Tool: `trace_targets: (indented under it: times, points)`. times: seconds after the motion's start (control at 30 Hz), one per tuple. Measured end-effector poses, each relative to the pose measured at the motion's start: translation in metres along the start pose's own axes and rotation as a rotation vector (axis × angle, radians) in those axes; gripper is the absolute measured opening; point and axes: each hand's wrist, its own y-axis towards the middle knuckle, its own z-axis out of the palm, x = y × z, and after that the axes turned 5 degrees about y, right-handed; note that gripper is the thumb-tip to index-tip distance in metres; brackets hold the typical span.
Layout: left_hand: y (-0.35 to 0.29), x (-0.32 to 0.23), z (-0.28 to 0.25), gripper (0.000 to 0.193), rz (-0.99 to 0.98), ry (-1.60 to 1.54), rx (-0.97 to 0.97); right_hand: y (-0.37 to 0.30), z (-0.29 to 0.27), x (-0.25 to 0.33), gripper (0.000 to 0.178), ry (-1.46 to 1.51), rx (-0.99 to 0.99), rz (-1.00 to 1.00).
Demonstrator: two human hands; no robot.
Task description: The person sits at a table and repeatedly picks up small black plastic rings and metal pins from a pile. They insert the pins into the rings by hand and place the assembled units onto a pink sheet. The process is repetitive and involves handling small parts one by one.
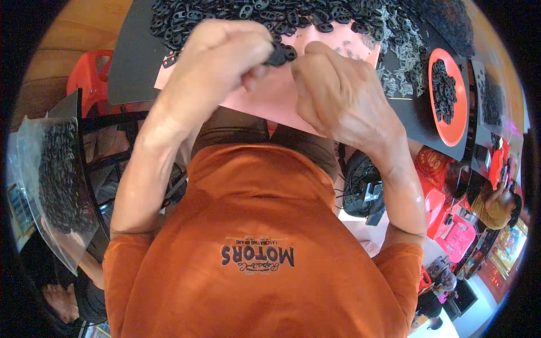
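My left hand (228, 62) is closed in a pinch over a pink sheet (265, 104), slightly blurred. At its fingertips shows a dark plastic piece (277, 55), apparently a black cord lock; the fingers hide part of it. My right hand (335, 90) is closed beside it, knuckles up, a small gap between the two. Whatever its curled fingers hold is hidden. Beyond my hands lies a heap of black oval cord-lock pieces (225, 12) with holes in them. Small clear or silvery parts (397, 76), perhaps springs, are piled to the right.
An orange-red plate (463, 101) of black pieces sits at the table's right edge. The dark table (132, 70) runs beneath the sheet. A red plastic stool (90, 79) and a clear bag of dark parts (59, 174) are at left. Other people are at both sides.
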Motion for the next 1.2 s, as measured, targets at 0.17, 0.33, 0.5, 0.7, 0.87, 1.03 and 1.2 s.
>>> trace_targets:
  times: [0.17, 0.33, 0.5, 0.7, 0.87, 1.03, 1.2]
  points:
    - [-0.001, 0.0, -0.002, 0.018, 0.033, 0.038, 0.128, -0.005, -0.003, 0.009, 0.013, 0.407, -0.055, 0.294]
    - [-0.001, -0.006, 0.001, 0.022, 0.069, 0.143, 0.222, -0.001, -0.004, 0.013, 0.021, 0.619, -0.05, 0.455]
    - [0.001, -0.006, 0.0, 0.021, 0.096, 0.131, 0.232, -0.004, -0.005, 0.013, 0.018, 0.709, -0.004, 0.494]
    - [0.005, -0.009, -0.005, 0.021, 0.011, 0.109, 0.325, -0.007, -0.009, 0.009, 0.027, 0.381, -0.093, 0.311]
    - [0.007, -0.003, 0.003, 0.021, -0.06, -0.027, 0.314, -0.008, -0.003, 0.005, 0.037, 0.212, -0.116, 0.185]
    - [0.006, -0.004, 0.003, 0.021, 0.038, 0.069, 0.332, -0.013, 0.003, 0.009, 0.037, 0.152, -0.18, 0.206]
    - [0.005, -0.012, 0.006, 0.023, -0.024, 0.033, 0.319, -0.014, 0.001, 0.009, 0.034, 0.196, -0.12, 0.199]
